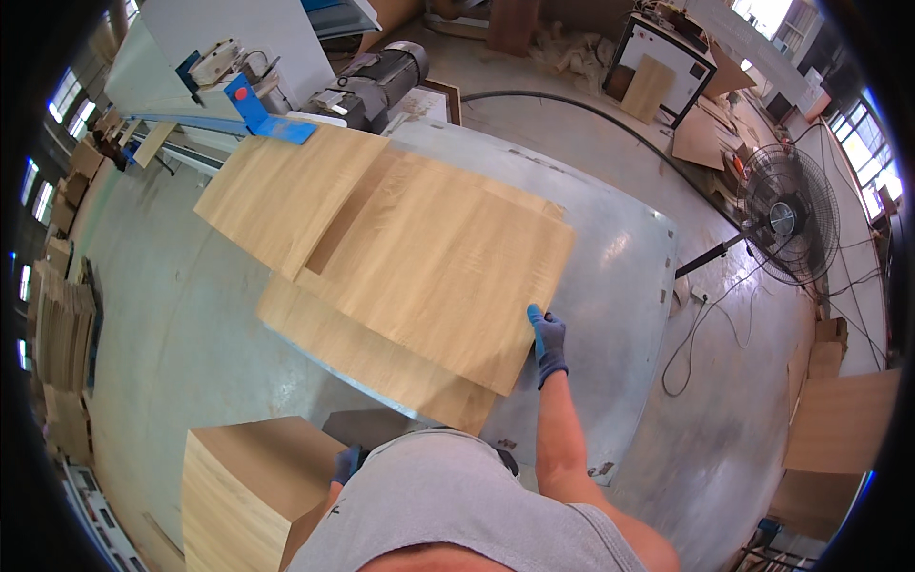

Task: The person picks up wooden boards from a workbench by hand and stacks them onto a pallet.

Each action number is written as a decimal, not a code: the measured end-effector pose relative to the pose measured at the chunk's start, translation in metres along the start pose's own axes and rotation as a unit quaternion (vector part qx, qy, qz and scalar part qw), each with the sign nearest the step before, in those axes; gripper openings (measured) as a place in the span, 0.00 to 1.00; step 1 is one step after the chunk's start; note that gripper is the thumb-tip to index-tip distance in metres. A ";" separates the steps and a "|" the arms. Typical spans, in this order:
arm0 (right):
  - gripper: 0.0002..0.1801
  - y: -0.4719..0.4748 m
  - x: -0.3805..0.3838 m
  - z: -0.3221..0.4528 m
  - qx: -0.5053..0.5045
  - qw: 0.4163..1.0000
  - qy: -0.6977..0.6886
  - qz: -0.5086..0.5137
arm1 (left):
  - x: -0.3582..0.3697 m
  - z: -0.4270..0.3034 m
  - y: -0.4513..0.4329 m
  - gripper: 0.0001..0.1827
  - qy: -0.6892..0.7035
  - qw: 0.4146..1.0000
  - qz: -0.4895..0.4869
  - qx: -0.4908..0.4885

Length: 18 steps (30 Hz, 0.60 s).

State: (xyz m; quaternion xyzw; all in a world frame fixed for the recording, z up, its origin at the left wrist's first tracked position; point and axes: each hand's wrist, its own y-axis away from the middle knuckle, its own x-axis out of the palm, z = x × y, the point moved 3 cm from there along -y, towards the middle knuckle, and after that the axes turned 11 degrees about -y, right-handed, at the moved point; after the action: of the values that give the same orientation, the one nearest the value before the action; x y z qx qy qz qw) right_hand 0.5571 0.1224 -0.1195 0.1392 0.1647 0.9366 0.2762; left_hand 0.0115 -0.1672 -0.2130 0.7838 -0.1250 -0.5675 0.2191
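Observation:
My right hand (549,339), in a grey-and-blue work glove, grips the right edge of a wood-grain panel (450,264), thumb on top. That panel lies over other boards, and a lower wood-grain board (386,357) shows along its near side. To its far left, another wood-grain panel (293,193) reaches under a blue metal bracket (279,129). All of them rest on a metal-topped table (607,286). My left hand (346,465), also gloved, is low at my left side, beside a stack of boards (236,500). My body partly hides it, so its fingers are unclear.
A large white machine (214,43) with an electric motor (379,79) stands beyond the table. At the right is a pedestal fan (783,218), with a cable (690,343) trailing on the floor. Stacked boards (64,329) stand at far left; more panels (840,422) lie at right.

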 end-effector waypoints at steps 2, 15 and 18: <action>0.17 0.001 0.000 0.003 0.007 1.000 -0.006 0.008 | -0.003 0.004 -0.003 0.09 0.162 0.982 0.028 -0.087; 0.37 0.004 0.014 0.037 -0.047 0.912 0.392 -0.106 | -0.042 -0.038 -0.028 0.15 -0.130 0.989 0.012 0.075; 0.37 0.002 0.016 0.035 -0.059 0.914 0.384 -0.113 | -0.045 -0.037 -0.029 0.13 0.275 0.950 0.068 -0.128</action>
State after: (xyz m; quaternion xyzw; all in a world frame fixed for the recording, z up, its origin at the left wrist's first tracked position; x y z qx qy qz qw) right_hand 0.5558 0.1383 -0.0842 -0.2678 0.2169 0.8885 0.3031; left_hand 0.0306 -0.1144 -0.1803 0.8644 -0.0389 -0.3251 0.3817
